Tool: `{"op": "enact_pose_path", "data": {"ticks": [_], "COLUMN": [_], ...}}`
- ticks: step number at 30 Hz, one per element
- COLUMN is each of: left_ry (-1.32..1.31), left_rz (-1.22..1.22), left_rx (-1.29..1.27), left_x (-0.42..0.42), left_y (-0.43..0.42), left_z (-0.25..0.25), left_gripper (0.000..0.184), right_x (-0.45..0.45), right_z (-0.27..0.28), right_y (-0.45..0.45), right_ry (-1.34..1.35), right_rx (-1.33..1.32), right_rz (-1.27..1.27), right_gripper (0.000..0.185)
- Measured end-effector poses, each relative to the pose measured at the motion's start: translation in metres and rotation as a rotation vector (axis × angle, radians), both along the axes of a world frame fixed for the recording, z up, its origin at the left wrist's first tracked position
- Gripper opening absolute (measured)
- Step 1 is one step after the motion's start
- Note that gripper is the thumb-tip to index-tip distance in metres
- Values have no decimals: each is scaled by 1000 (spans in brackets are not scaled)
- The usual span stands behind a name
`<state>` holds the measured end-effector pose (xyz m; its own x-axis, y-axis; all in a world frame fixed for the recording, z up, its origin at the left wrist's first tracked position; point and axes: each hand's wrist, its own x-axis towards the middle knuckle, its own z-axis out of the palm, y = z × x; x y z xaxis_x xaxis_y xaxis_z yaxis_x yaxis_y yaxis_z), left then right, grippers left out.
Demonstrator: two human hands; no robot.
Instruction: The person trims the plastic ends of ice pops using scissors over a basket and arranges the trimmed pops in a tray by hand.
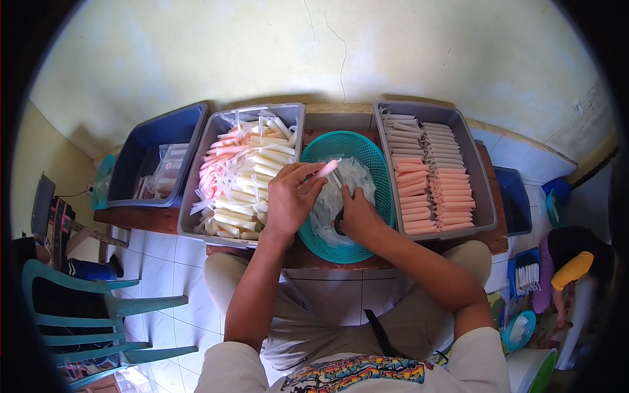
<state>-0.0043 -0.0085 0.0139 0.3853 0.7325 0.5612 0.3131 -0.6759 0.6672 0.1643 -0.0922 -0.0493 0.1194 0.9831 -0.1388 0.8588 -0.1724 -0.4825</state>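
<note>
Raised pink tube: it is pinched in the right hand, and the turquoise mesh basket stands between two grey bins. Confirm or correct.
The side is wrong: the head view shows the raised pink tube pinched in the left hand. The turquoise mesh basket does stand between two grey bins.

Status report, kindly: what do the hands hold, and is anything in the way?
Left hand holding pink tube. Right hand gripping scissors, close to the tube. Tube above green basket; nothing visibly in the way.

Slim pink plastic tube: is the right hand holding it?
No, the left hand holds the slim pink tube; the right hand grips black-handled scissors.
</note>
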Motion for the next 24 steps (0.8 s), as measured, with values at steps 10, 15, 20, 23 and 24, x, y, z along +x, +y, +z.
{"op": "enact_pose_path", "data": {"ticks": [10, 15, 20, 23, 24], "left_ry": [-15, -12, -38, -99, -98], "left_rz": [-42, -53, -63, -86, -85], "left_rx": [-17, -14, -98, -126, -127], "left_x": [3, 5, 6, 6, 7], "left_y": [0, -1, -4, -2, -3], "left_z": [-4, -2, 2, -4, -5], "left_gripper": [34, 34, 36, 36, 36], "right_x": [-4, -5, 1, 14, 16], "right_z": [2, 7, 27, 23, 31], "right_y": [3, -1, -9, -11, -12], "right_ry": [-37, -17, -3, 97, 99], "right_rx": [-45, -53, -2, 324, 323], "right_rz": [28, 17, 81, 150, 150], "right_gripper": [92, 90, 67, 52, 52]}}
